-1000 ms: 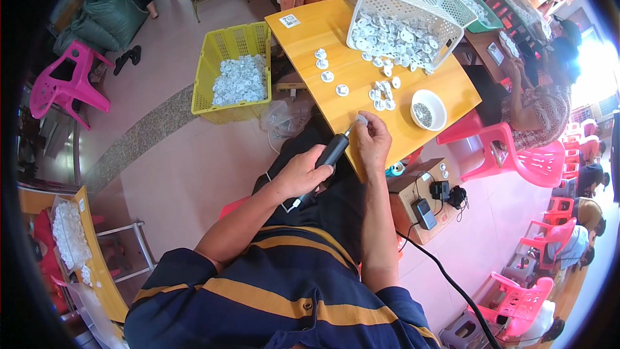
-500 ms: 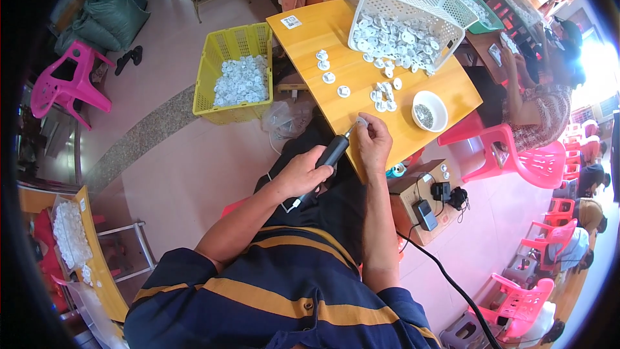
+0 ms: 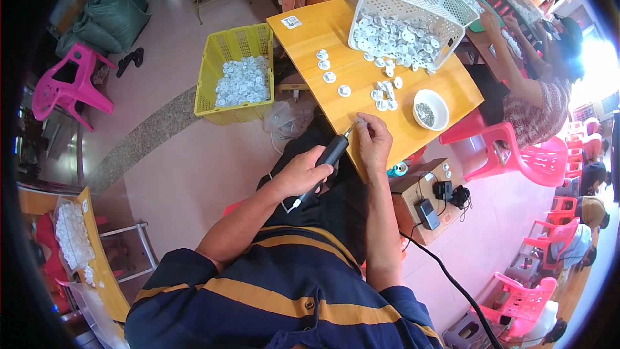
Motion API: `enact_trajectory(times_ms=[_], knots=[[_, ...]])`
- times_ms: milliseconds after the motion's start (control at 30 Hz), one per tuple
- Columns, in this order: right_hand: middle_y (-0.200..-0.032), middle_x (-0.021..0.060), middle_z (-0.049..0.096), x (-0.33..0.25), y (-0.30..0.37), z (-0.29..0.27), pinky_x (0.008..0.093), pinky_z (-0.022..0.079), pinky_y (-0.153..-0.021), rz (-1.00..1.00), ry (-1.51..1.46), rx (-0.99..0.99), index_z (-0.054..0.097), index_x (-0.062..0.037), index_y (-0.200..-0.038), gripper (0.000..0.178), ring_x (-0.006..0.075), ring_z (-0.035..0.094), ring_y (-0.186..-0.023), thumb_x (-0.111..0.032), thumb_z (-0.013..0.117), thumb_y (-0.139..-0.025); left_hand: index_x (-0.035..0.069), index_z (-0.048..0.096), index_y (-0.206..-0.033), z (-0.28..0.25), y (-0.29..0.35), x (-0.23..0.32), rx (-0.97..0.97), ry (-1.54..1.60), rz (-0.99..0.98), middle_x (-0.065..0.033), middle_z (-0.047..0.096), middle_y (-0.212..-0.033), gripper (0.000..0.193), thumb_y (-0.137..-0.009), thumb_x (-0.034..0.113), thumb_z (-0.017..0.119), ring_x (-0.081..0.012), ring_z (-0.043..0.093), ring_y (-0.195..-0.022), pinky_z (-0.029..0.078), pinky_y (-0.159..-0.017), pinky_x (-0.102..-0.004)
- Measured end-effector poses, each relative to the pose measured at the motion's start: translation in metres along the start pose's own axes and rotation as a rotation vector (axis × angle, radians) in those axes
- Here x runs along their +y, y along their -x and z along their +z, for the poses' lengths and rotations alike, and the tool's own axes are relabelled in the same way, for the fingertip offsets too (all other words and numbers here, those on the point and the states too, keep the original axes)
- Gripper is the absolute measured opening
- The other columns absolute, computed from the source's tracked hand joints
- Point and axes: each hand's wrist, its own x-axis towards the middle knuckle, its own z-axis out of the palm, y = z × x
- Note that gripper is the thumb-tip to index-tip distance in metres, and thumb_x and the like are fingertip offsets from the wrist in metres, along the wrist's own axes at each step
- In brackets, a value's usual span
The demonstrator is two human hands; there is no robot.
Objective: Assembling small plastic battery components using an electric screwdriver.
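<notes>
My left hand (image 3: 301, 172) is closed round a black electric screwdriver (image 3: 332, 152), held slantwise with its bit up and to the right. The tip meets a small white plastic part (image 3: 360, 123) at the front edge of the wooden table (image 3: 310, 29). My right hand (image 3: 376, 144) pinches that part between thumb and fingers, which hide most of it. Beyond my hands lie several loose white parts (image 3: 344, 91) and a small cluster of them (image 3: 385, 99). To the right stands a white bowl (image 3: 439, 101) of tiny metal pieces, apparently screws.
A white perforated basket (image 3: 445, 58) lies tipped, spilling white parts onto the table. Left of the table, a yellow crate (image 3: 202, 84) holds more. Adapters (image 3: 427, 214) sit on a box at right. Beside a pink chair (image 3: 539, 161), a co-worker (image 3: 533, 106) reaches toward a green basket (image 3: 476, 26).
My hands and the screwdriver have hardly moved; the white part shows less between my fingers. The co-worker's arm has swung forward to the green basket.
</notes>
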Motion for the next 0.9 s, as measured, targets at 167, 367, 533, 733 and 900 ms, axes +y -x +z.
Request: enact_trajectory(times_ms=[167,367,533,733,900], knots=[[-0.097,0.0060,0.069,0.004,0.001,-0.001,0.0252,0.051,-0.079,-0.030,0.038,-0.019,0.073,-0.0018,-0.106,0.016,0.0116,0.063,-0.086,-0.001,0.068,-0.091,0.003,0.056,-0.111,-0.003,0.000,-0.003,-0.088,0.221,0.007,-0.0041,0.059,-0.080,0.020,-0.094,0.014,0.056,-0.0125,0.059,-0.060,0.051,-0.055,-0.0282],[-0.098,0.0070,0.070,0.004,0.001,0.000,0.0258,0.052,-0.079,-0.047,0.042,-0.025,0.073,-0.0022,-0.107,0.017,0.0124,0.064,-0.085,0.000,0.068,-0.091,0.003,0.056,-0.112,-0.003,0.000,0.002,-0.122,0.273,-0.007,-0.0036,0.057,-0.080,0.020,-0.095,0.014,0.056,-0.0122,0.058,-0.058,0.051,-0.054,-0.0279],[-0.096,0.0120,0.071,0.006,0.000,0.003,0.0287,0.054,-0.076,-0.049,0.042,0.015,0.073,-0.0038,-0.104,0.017,0.0190,0.068,-0.082,0.001,0.068,-0.088,0.002,0.055,-0.110,-0.005,-0.004,0.000,-0.129,0.272,-0.009,-0.0035,0.057,-0.079,0.020,-0.095,0.016,0.056,-0.0119,0.057,-0.057,0.051,-0.053,-0.0273],[-0.098,0.0076,0.070,0.006,0.000,0.002,0.0253,0.052,-0.079,-0.041,0.052,0.000,0.073,-0.0015,-0.107,0.017,0.0125,0.064,-0.084,-0.002,0.068,-0.092,0.002,0.055,-0.110,-0.005,-0.007,0.000,-0.129,0.254,-0.015,-0.0035,0.057,-0.079,0.021,-0.095,0.016,0.056,-0.0116,0.058,-0.057,0.050,-0.052,-0.0272],[-0.098,0.0079,0.070,0.006,0.000,0.001,0.0257,0.052,-0.079,-0.030,0.066,-0.006,0.073,-0.0014,-0.107,0.017,0.0132,0.065,-0.085,-0.001,0.067,-0.091,0.002,0.055,-0.110,-0.005,-0.007,0.004,-0.121,0.248,-0.033,-0.0037,0.057,-0.080,0.021,-0.095,0.016,0.056,-0.0115,0.058,-0.057,0.050,-0.052,-0.0270]])
